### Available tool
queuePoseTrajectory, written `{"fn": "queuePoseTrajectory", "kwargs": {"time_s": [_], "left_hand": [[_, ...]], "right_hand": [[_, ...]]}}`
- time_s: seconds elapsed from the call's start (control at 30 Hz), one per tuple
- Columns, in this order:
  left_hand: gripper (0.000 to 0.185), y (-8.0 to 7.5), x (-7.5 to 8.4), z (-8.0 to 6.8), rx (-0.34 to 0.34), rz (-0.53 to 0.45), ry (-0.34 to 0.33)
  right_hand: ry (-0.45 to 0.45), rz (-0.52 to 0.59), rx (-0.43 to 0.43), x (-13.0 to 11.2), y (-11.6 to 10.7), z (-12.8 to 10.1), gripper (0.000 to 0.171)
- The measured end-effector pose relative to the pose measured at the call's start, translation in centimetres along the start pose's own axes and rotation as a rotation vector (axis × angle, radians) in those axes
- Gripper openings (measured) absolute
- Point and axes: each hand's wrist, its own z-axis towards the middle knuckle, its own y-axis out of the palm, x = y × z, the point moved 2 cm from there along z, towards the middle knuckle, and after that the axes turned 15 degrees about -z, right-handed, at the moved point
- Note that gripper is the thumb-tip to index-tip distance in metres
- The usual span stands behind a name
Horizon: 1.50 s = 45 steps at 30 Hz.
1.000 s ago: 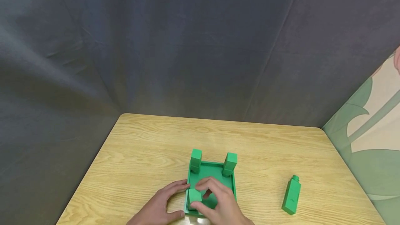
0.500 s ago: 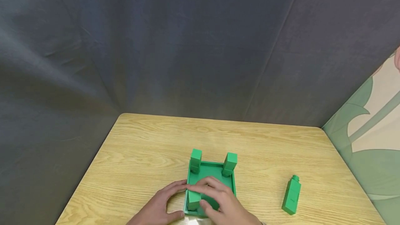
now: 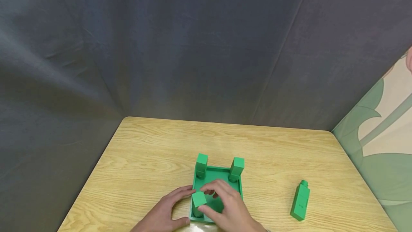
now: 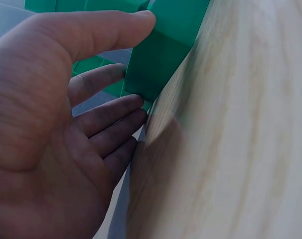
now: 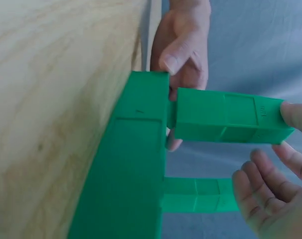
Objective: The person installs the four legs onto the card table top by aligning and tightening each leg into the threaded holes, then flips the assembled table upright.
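The right hand pinches the top of a green leg standing in the near left corner socket of the green base; a straight, square push while the base stays braced seems best. The left hand, fingers straight, presses the base's left wall. Beyond stand two seated legs; a spare leg lies well apart on the table.
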Motion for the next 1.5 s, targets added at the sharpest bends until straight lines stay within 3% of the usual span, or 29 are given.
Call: {"fn": "queuePoseTrajectory", "kwargs": {"time_s": [0.23,0.37,0.67,0.87,1.1,1.33,1.5], "left_hand": [[0.071,-0.01,0.10,0.10,-0.002,-0.009,-0.004],[0.071,0.03,0.25,0.09,0.000,-0.014,0.009],[0.071,-0.03,0.32,-0.13,-0.004,-0.031,-0.016],[0.069,-0.07,0.21,-0.03,-0.005,-0.020,-0.011],[0.068,0.01,0.18,0.03,0.006,0.016,0.001],[0.070,0.04,0.24,-0.05,0.017,0.032,0.012],[0.070,0.05,0.25,0.03,0.004,0.001,-0.003]], "right_hand": [[0.048,-0.026,0.045,-0.01,0.45,-0.27,0.040],[0.044,-0.031,0.001,-0.11,0.43,-0.26,0.046],[-0.112,-0.023,-0.132,-0.24,-0.17,-0.16,0.054],[-0.061,0.004,-0.181,-0.13,-0.34,-0.18,0.047],[-0.030,-0.023,-0.106,0.14,-0.33,0.07,0.036],[0.009,-0.064,-0.019,0.35,0.08,-0.08,0.041],[0.006,-0.057,-0.047,0.37,0.05,-0.11,0.048]]}}
